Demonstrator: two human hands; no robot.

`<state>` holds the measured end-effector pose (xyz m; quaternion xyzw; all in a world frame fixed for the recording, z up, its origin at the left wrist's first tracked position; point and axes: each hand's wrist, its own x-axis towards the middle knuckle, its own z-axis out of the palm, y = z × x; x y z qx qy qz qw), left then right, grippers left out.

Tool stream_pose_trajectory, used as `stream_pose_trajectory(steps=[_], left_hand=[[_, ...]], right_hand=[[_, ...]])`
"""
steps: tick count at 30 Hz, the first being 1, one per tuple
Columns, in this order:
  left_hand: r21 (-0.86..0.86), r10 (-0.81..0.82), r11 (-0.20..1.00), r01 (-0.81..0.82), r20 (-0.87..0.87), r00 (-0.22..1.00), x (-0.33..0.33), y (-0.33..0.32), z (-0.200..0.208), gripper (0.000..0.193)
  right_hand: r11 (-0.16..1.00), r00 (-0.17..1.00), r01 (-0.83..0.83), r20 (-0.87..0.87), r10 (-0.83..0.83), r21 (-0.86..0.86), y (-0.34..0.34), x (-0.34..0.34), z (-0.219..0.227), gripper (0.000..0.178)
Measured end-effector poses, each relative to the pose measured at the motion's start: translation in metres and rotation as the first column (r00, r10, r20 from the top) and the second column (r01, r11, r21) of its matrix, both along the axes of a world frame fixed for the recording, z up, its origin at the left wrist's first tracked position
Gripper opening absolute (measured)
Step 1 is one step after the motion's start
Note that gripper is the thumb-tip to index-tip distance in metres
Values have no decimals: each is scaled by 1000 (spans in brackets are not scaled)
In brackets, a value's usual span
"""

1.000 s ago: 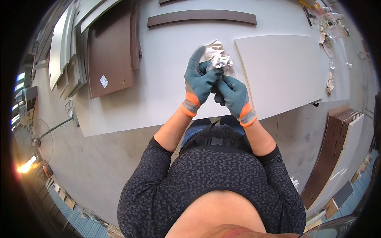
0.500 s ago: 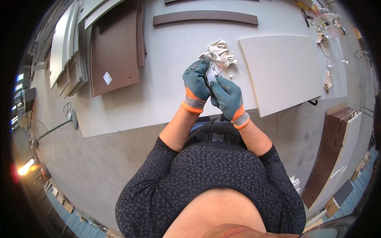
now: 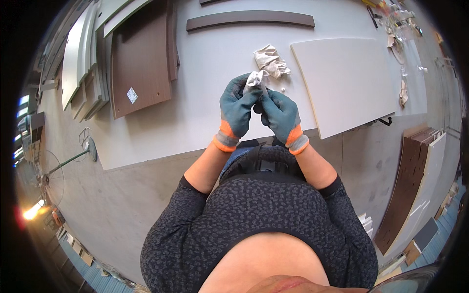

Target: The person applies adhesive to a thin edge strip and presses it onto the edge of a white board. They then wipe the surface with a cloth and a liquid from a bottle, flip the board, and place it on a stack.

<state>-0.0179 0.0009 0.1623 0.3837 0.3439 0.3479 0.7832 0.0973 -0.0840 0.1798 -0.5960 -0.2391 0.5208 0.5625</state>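
My left hand (image 3: pixel 237 108) and my right hand (image 3: pixel 281 114) wear teal gloves with orange cuffs and meet above the near part of a grey work table (image 3: pixel 195 117). Between their fingertips they pinch a small crumpled clear plastic bag (image 3: pixel 256 79). Just beyond it, a larger crumpled piece of pale wrapping (image 3: pixel 270 60) lies on the table. A few tiny white bits (image 3: pixel 282 89) sit beside it.
A white panel (image 3: pixel 348 81) lies to the right, a dark brown panel (image 3: pixel 141 71) to the left with stacked light boards (image 3: pixel 78 56) beyond. A long dark strip (image 3: pixel 250 18) lies at the far edge. Loose wrappings (image 3: pixel 398 34) at far right; boards lean on the floor (image 3: pixel 410 185).
The larger crumpled wrapping has left my hands and now lies on the table. My hands have drawn closer to my body, still pinching the small bag.
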Motion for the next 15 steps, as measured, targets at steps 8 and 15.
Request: stream_pose_trajectory(steps=[8, 15], left_hand=[[292, 86, 956, -13, -239, 967, 8, 3, -23, 23], [-48, -89, 994, 95, 109, 990, -3, 27, -22, 38]], right_hand=[[990, 924, -134, 366, 108, 45, -7, -13, -10, 31], [998, 950, -61, -310, 50, -26, -9, -13, 6, 32]])
